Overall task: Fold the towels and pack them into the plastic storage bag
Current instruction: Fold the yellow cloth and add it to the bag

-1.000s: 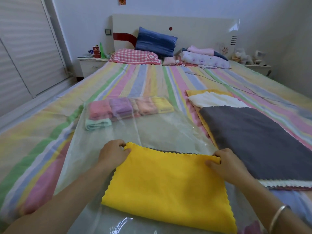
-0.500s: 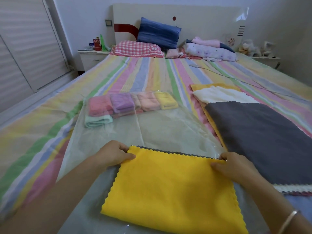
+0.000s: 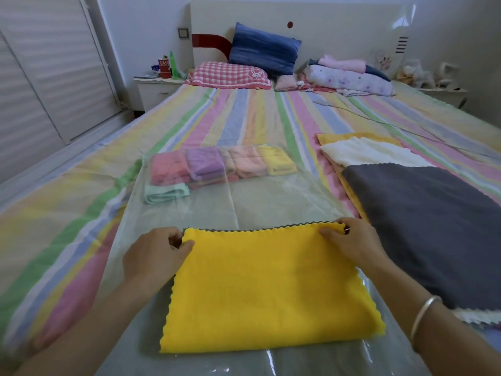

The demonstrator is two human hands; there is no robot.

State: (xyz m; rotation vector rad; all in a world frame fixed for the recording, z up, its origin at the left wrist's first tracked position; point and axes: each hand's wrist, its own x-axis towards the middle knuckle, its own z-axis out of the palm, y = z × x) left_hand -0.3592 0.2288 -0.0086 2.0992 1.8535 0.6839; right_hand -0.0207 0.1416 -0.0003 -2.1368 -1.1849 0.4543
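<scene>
A yellow towel (image 3: 271, 289) with a scalloped edge lies folded in half on the clear plastic storage bag (image 3: 271, 204), a grey underside showing along its far edge. My left hand (image 3: 154, 256) pinches its far left corner and my right hand (image 3: 352, 242) pinches its far right corner. Several small folded towels (image 3: 217, 166), pink, purple, peach, yellow and mint, sit inside the far end of the bag. To the right lies a stack of flat towels with a dark grey towel (image 3: 433, 221) on top, a white towel (image 3: 371, 154) and a yellow one beneath it.
Everything rests on a bed with a striped pastel cover (image 3: 244, 115). Pillows (image 3: 263, 51) and folded bedding (image 3: 349, 77) lie at the headboard. A thin cable (image 3: 366, 118) crosses the cover at the right. A nightstand (image 3: 157, 88) stands at the far left, beside sliding doors.
Both hands have kept hold of the towel's far corners and drawn them a little closer together. The camera has tilted slightly, so the bed sits lower in view.
</scene>
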